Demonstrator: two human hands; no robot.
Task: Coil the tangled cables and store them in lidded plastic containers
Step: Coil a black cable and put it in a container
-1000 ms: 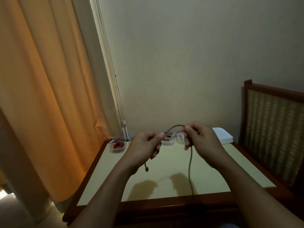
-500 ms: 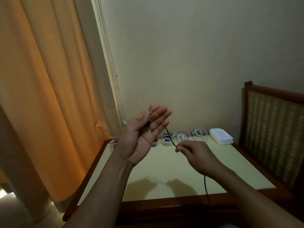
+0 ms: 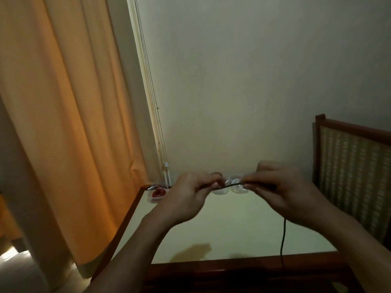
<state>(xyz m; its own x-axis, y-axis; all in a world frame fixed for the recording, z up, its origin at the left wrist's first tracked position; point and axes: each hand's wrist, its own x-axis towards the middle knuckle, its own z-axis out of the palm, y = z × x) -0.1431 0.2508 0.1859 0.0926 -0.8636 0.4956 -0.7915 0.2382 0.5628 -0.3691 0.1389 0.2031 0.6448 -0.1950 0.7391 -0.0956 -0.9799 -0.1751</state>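
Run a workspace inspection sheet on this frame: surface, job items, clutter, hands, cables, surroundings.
Surface: pale table top with a dark wood rim; hand shadows fall on it.
Job's things: red-coil container at the far left corner; clear containers behind the hands, one with something white inside. Whether the lids are on cannot be told.
Clutter: nothing seen.
Grippers: left hand and right hand each pinch the black cable, raised above the table.
Cables: black cable taut between the hands; the rest hangs below the right hand, past the near edge.
Surroundings: orange curtain on the left, blind cords, plain wall, woven-back chair on the right.
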